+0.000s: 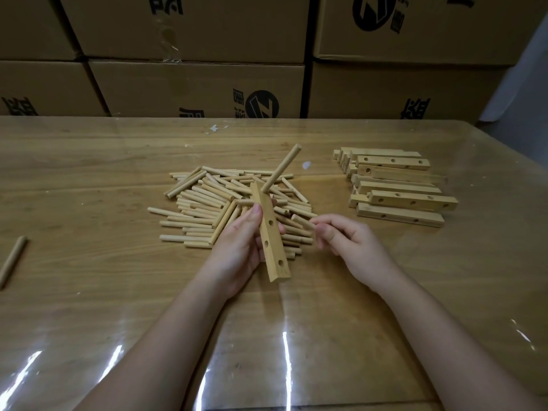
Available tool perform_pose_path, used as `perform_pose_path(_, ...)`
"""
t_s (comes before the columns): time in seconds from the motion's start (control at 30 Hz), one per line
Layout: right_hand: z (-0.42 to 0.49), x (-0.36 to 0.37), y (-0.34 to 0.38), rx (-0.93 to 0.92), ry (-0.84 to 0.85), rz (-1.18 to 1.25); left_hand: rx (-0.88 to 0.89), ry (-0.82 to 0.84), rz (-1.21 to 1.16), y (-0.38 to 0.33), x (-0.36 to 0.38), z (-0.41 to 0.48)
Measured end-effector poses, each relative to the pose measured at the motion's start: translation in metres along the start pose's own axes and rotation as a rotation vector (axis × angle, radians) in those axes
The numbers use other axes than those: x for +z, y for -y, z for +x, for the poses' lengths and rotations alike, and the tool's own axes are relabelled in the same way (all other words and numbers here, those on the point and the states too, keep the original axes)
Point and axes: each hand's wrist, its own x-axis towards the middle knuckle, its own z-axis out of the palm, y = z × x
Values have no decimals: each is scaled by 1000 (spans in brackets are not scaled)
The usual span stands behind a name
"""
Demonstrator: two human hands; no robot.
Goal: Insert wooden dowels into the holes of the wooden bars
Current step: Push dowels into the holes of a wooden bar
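My left hand point(238, 247) grips a wooden bar point(271, 235) above the table, its length running away from me. One dowel point(281, 169) stands in the bar's far hole, leaning up and to the right. Three open holes show along the bar's top face. To the right of the bar, my right hand point(345, 235) pinches a single dowel point(302, 221) by one end, its free end pointing left toward the bar. A loose pile of dowels point(207, 203) lies on the table under and behind both hands.
A stack of drilled wooden bars point(397, 185) lies at the right of the table point(118, 292). One stray dowel point(13, 261) lies near the left edge. Stacked cardboard boxes point(195, 87) form a wall behind the table's far edge.
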Motion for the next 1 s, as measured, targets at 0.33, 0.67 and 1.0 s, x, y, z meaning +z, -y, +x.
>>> perform_pose_path(0.33, 0, 9, 1, 77, 0, 145, -5, 24, 78, 1, 0, 0)
perform_pose_path(0.67, -5, 14, 9, -13, 95, 188, -5, -13, 57, 4, -4, 0)
perform_pose_path(1.0, -6, 14, 8, -35, 52, 156, 18, -61, 52, 5, -2, 2)
